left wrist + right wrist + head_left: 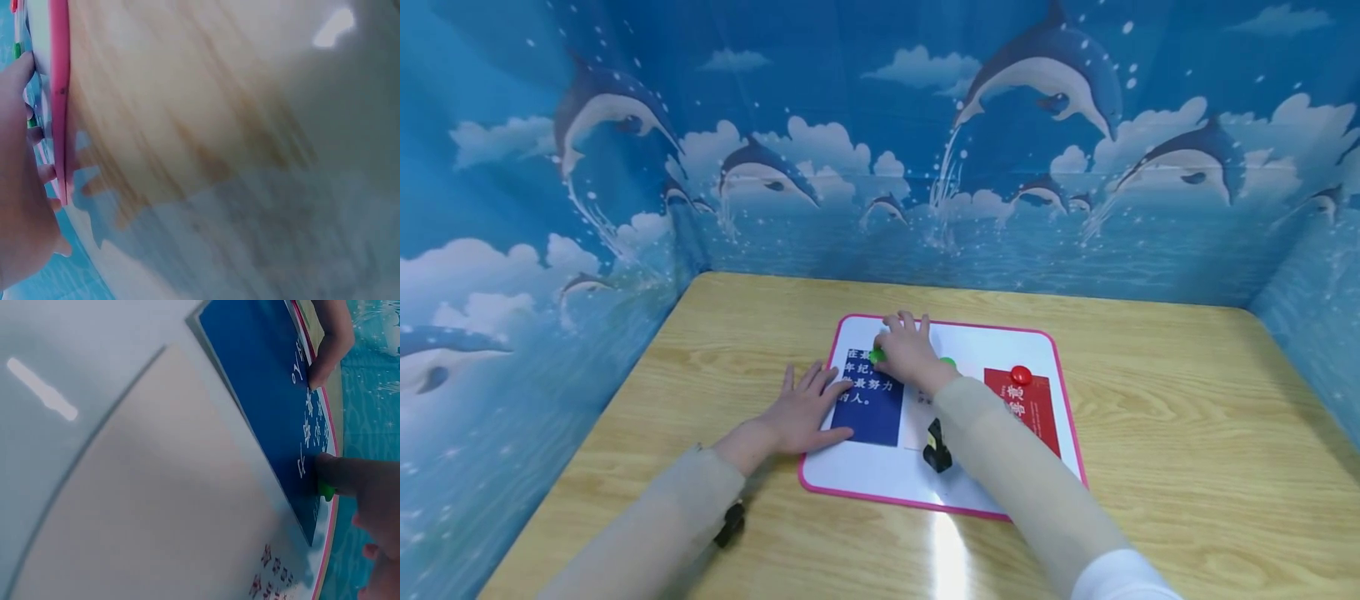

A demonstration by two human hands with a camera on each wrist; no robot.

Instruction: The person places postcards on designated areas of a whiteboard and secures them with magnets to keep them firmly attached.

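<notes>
A white magnetic board (865, 468) with a pink rim lies on the table. On its left part is a blue card (872, 421) with white characters. My right hand (912, 354) pinches a green round magnet (877, 356) at the card's top edge; in the right wrist view the green magnet (325, 490) shows under a fingertip. My left hand (803, 414) is spread over the board's left edge, its fingertips touching the blue card. Beside the blue card, a pale card (150, 481) with small red characters lies partly beneath my right forearm.
A red magnet (1021, 375) sits on a red card (1043, 410) at the board's right. Another green magnet (948, 362) shows beside my right wrist. The wooden table (1180, 417) extends around the board, backed by a blue dolphin-print curtain (820, 225).
</notes>
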